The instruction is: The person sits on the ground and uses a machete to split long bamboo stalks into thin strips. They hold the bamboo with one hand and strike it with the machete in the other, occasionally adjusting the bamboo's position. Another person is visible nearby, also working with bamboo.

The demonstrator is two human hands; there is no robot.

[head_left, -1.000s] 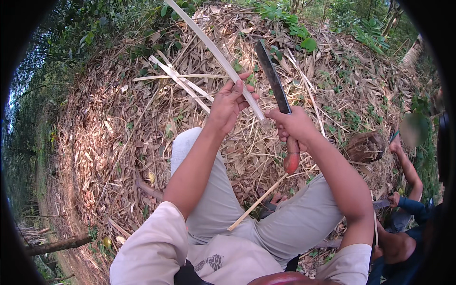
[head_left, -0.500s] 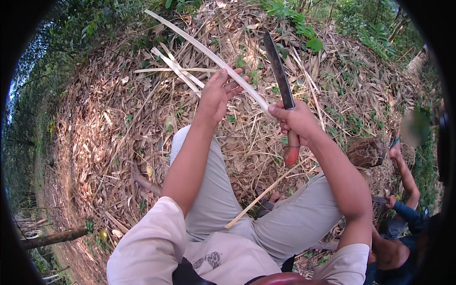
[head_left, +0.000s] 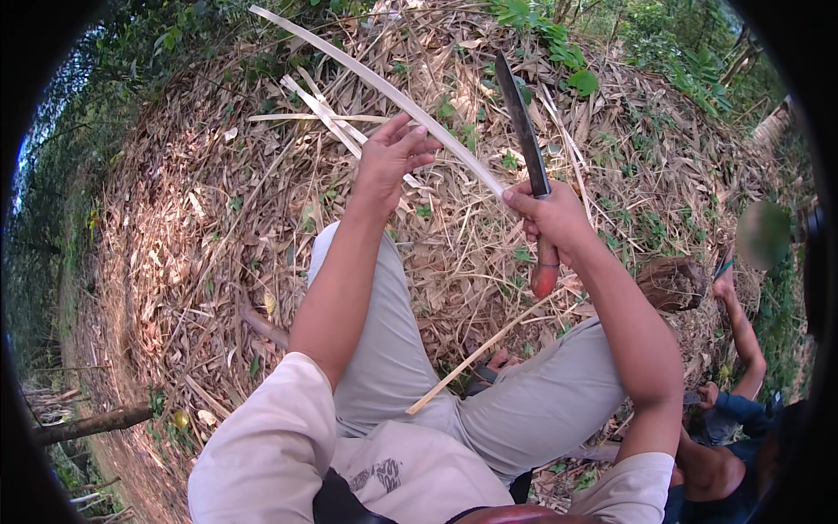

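We are holding our left hand (head_left: 388,162) up with its fingers (head_left: 417,140) apart, fingertips just brushing the long pale strip (head_left: 384,87) that is slanting up to the left. Our right hand (head_left: 554,218) is gripping the knife (head_left: 524,131) with fingers clamped around its handle, blade pointing up, and is pinching the strip's near end. Both forearms are reaching forward over our knees. Dry leaves (head_left: 201,227) are covering the ground; another person (head_left: 742,384) is crouching at the right.

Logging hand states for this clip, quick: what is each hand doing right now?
Left hand: fingers loosely spread, resting against the long bamboo strip, not clamped.
Right hand: closed around the knife handle, blade pointing up.
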